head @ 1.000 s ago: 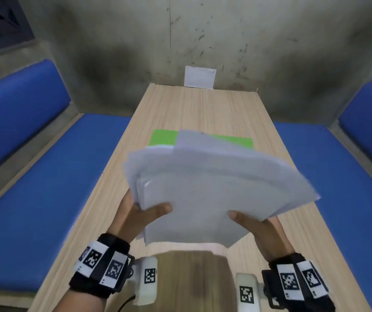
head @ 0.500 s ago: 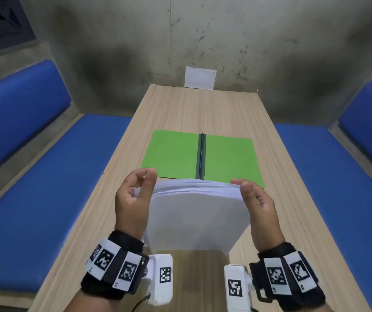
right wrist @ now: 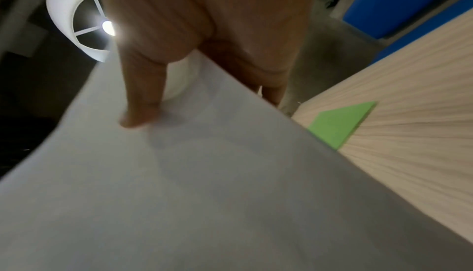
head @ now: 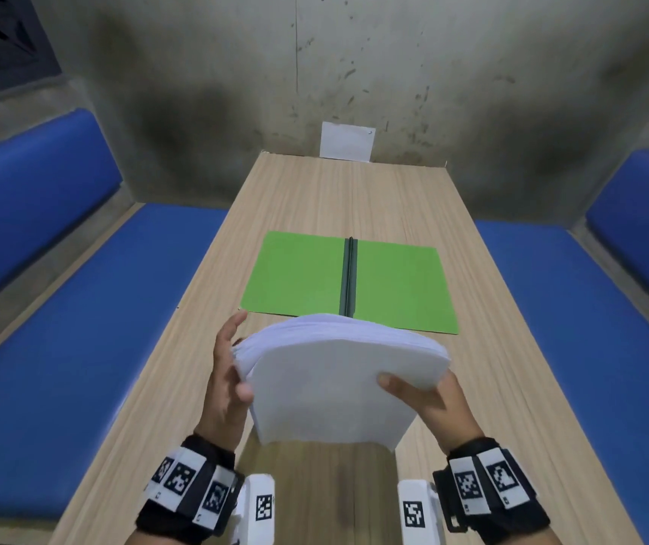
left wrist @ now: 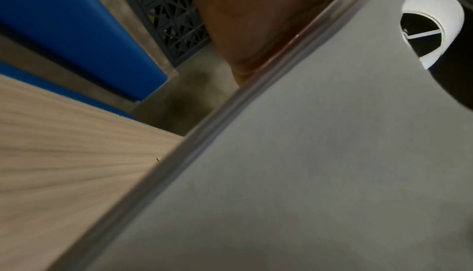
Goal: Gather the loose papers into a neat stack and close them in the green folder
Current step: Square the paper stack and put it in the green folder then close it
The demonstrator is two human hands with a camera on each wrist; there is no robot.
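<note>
The paper stack (head: 338, 383) is much tidier than it was a second ago, when the sheets fanned out loosely in both hands and hid most of the green folder (head: 295, 277); half a second ago they stood on edge between the two palms, and now they lean back toward the person as one bowed block with only a slight stagger showing along the left edge. The right hand (head: 429, 403) is clamped on the stack's right side, thumb laid over the top sheet and fingers underneath, while the left hand (head: 228, 379) has let go of its pinch and lies flat with straight fingers against the left edge, seemingly patting the sheets flush. The stack hangs above the near part of the table (head: 354, 190), just in front of the folder, which lies flat and open with its dark spine (head: 348, 277) in the middle and both green leaves bare. In my judgement the gathering is nearly done; what remains is laying the sheets on one leaf and folding the other over them. A white card (head: 346, 145) leans on the wall at the table's far end.
</note>
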